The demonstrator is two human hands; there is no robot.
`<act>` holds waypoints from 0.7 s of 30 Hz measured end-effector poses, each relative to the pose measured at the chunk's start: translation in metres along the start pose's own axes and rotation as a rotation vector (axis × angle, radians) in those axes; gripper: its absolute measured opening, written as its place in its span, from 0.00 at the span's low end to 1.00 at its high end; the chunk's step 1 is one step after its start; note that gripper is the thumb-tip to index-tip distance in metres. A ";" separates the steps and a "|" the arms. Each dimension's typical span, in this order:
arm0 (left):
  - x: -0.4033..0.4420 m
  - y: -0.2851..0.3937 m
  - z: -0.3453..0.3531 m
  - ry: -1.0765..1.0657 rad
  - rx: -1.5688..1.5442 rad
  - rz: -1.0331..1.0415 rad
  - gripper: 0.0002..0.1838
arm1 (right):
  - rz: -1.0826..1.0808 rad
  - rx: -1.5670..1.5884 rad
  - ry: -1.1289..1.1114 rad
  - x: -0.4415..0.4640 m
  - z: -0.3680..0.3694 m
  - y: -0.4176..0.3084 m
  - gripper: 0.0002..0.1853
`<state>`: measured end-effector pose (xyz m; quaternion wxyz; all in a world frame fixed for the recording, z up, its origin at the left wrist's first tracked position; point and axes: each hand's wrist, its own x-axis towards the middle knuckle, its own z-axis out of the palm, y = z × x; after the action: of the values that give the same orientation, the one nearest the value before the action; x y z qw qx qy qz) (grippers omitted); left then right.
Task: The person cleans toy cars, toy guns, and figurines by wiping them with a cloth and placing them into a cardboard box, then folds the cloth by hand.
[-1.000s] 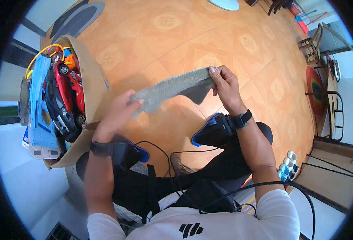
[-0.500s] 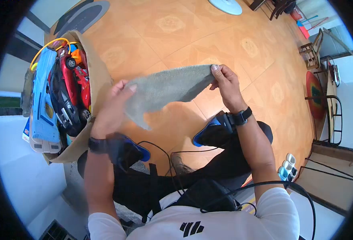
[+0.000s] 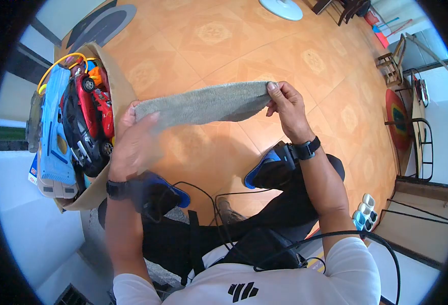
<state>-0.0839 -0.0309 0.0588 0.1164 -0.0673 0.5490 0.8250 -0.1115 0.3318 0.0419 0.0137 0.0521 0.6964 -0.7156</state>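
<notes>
A grey cloth (image 3: 209,104) stretches between my two hands above the tiled floor, a long narrow strip in this view. My left hand (image 3: 132,134), smeared by motion, is closed on the cloth's left end. At the upper right corner, my right hand (image 3: 286,104) pinches the cloth between thumb and fingers. A dark band with a small device sits on each wrist. Below the cloth are my feet in dark shoes (image 3: 269,170) with blue edges.
Close to my left forearm stands a cardboard box (image 3: 122,84) filled with toys, among them a red toy car (image 3: 86,104) and a light blue plastic piece (image 3: 56,132). Black cables (image 3: 216,203) run between my legs. Several slippers (image 3: 366,211) lie at the right.
My left hand has moved left and slightly down, pulling the cloth out longer and straighter. Its hanging lower left corner no longer shows. My right hand has stayed nearly in place.
</notes>
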 end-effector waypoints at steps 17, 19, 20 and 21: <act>0.010 -0.007 -0.004 -0.002 -0.077 0.132 0.11 | -0.141 -0.105 0.009 0.009 -0.002 0.015 0.09; 0.013 -0.010 -0.005 0.012 -0.087 0.144 0.11 | -0.172 -0.142 0.009 0.009 -0.001 0.015 0.09; 0.014 -0.010 -0.005 0.009 -0.080 0.151 0.11 | -0.180 -0.161 0.015 0.008 -0.001 0.015 0.09; 0.015 -0.010 -0.005 0.004 -0.072 0.158 0.11 | -0.188 -0.181 0.021 0.008 0.000 0.015 0.09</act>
<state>-0.0955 -0.0301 0.0442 0.0472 -0.0297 0.5228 0.8507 -0.1180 0.3322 0.0263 -0.0564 -0.0074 0.7601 -0.6473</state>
